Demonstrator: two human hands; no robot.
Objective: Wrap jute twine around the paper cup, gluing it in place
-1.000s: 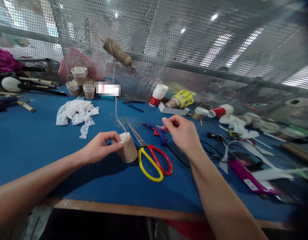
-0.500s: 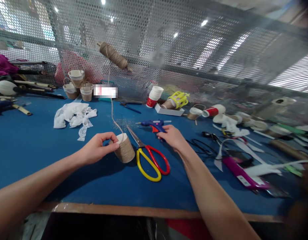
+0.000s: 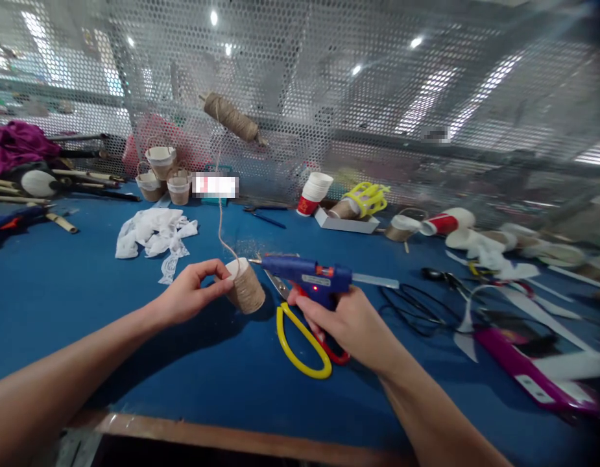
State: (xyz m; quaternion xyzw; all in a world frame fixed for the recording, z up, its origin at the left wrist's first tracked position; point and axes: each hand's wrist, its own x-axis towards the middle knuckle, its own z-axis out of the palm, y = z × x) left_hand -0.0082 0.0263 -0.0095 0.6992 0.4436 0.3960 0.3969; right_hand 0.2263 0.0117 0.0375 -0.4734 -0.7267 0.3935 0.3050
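My left hand (image 3: 195,292) pinches the rim of a paper cup (image 3: 247,288) wrapped in brown twine, tilted just above the blue table. From the cup's mouth a strand of twine (image 3: 220,220) runs up to a spool (image 3: 231,118) hung on the mesh. In my right hand (image 3: 351,324) is a blue glue gun (image 3: 304,272), a red light lit on its side and a clear glue stick out of its back. Its nozzle points left, close to the cup's rim; whether they touch I cannot tell. Beneath it lie scissors (image 3: 300,347) with yellow and red handles, partly hidden.
White lace (image 3: 156,232) lies left of the cup. Small twine baskets (image 3: 161,162), pliers (image 3: 265,214), stacked paper cups (image 3: 315,193) and a white box (image 3: 346,220) line the back. At right are a black cord (image 3: 416,311) and a purple power strip (image 3: 528,370).
My right hand has lifted the glue gun off the table and brought it left and nearer, over the scissors. My left hand still holds the cup in about the same place.
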